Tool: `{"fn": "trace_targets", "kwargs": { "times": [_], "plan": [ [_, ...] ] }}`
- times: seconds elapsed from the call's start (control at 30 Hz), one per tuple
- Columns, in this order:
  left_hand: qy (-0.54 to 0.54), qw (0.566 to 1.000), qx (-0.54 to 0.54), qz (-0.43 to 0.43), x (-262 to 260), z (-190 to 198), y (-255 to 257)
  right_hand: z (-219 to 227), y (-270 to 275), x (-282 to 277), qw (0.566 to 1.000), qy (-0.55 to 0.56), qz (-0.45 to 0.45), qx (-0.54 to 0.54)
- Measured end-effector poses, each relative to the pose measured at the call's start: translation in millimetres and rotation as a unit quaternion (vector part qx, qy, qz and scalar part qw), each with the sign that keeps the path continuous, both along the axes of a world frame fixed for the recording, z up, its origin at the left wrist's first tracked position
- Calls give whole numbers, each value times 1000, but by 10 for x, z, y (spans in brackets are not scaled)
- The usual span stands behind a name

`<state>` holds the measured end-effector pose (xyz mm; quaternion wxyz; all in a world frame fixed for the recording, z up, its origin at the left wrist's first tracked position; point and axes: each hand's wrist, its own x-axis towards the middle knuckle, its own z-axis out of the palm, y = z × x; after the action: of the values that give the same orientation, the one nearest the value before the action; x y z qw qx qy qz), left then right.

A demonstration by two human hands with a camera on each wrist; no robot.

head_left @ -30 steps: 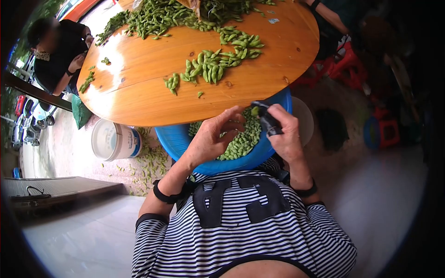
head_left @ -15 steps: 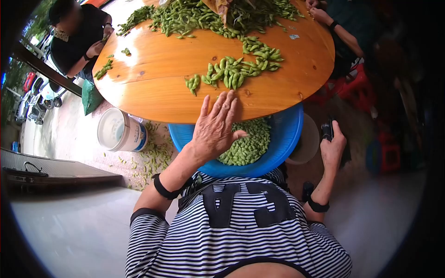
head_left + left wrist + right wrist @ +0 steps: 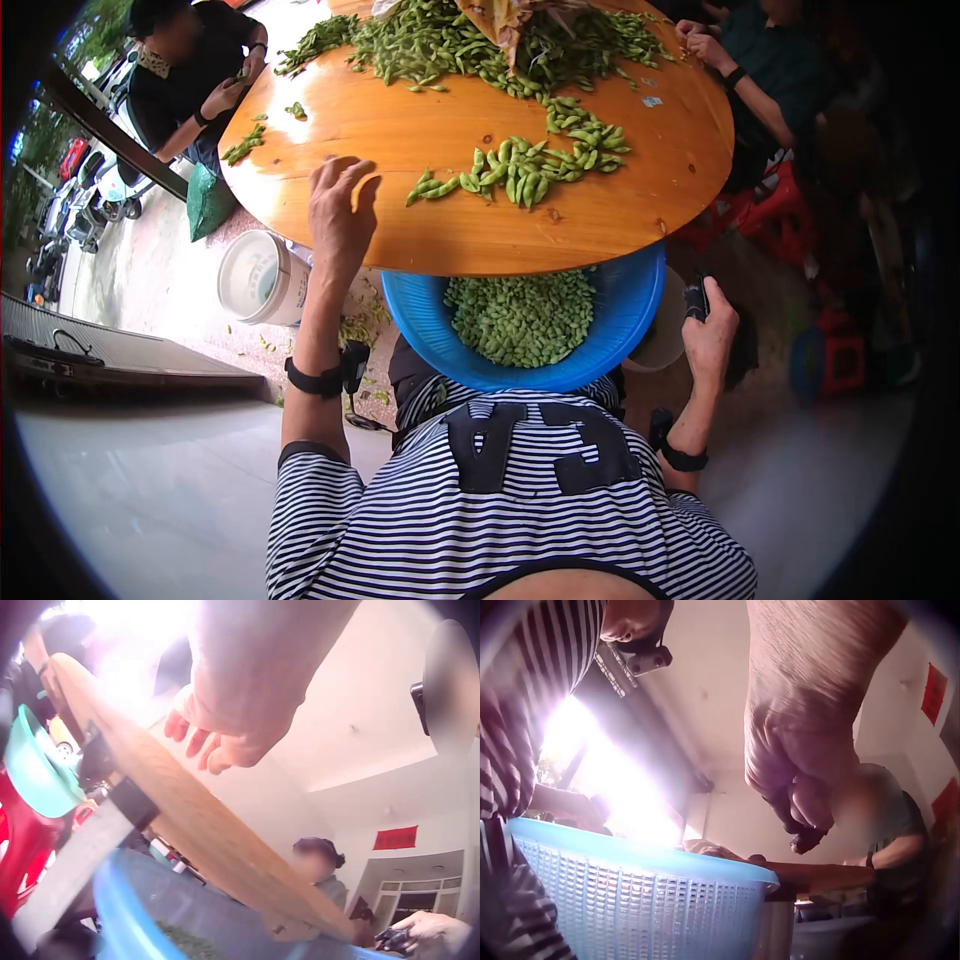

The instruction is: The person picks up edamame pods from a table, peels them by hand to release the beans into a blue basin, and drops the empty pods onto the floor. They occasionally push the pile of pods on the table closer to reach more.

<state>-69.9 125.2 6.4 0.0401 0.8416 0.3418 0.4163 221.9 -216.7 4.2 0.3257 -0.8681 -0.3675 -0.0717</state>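
Note:
My left hand hovers at the near left part of the wooden table, fingers loosely bent with nothing visible in them; in the left wrist view the hand is above the table edge. Right of it lie green pods. My right hand hangs right of the blue basin, which holds shelled green beans. Black coverings show at its fingers. In the right wrist view that hand has bent fingers and nothing visible between them.
A heap of pods covers the table's far side. A white bucket stands left of the basin, another pale bucket to its right. One person sits at left, another at right. Red stools are at right.
My left hand has moved from over the basin onto the table, then left. My right hand has moved right, away from the basin. The small group of pods at left lies differently.

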Motion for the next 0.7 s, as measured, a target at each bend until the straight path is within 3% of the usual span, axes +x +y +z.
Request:
{"fn": "trace_targets", "kwargs": {
  "times": [0.07, 0.13, 0.27, 0.4, 0.47, 0.53, 0.6, 0.7],
  "plan": [
    [48, 994, -49, -81, 242, 139, -136, 41, 53, -52, 999, 46, -4, -14],
    [89, 990, -17, -108, 429, 63, -219, 34, 73, -64, 999, 49, 4, -12],
    [150, 986, -18, -68, 590, -94, -137, 81, 93, -108, 996, 83, 8, -21],
    [31, 993, -58, -100, 601, 5, -181, 95, 208, -206, 990, 119, 68, 21],
    [-1, 991, -28, -132, 613, 141, -366, 28, 352, -297, 974, 105, 164, 116],
    [-6, 968, -216, -127, 619, 387, -784, 67, 471, -481, 932, 261, 215, 134],
    [-64, 922, -312, -220, 672, 237, -1030, 115, 579, -605, 893, 346, 267, 112],
    [-41, 855, -412, -314, 726, 188, -1282, 125, 658, -673, 778, 520, 328, 133]
  ]
}}
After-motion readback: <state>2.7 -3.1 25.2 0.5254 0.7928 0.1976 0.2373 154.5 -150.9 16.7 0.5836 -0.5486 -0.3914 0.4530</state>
